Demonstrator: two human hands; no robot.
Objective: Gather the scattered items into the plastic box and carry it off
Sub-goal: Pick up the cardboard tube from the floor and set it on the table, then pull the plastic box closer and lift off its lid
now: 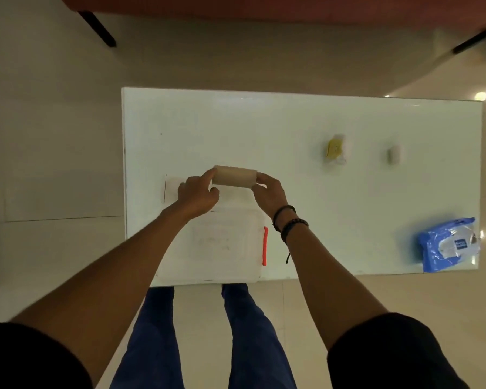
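A brown cardboard tube (235, 177) hangs lengthwise above the white table (292, 122), held at both ends. My left hand (197, 195) grips its left end and my right hand (270, 190) pinches its right end. Below my hands sits the clear plastic box (222, 242) with an orange latch (265, 246) on its right side, at the table's near edge. A yellow and white item (335, 148) and a small white item (393, 154) lie far right. A blue wipes pack (448, 244) rests at the near right corner.
The table's left edge is close to the box. Pale tiled floor surrounds the table. Dark furniture legs (97, 26) and a reddish seat stand beyond the far edge. My legs in blue trousers (236, 332) are against the near edge.
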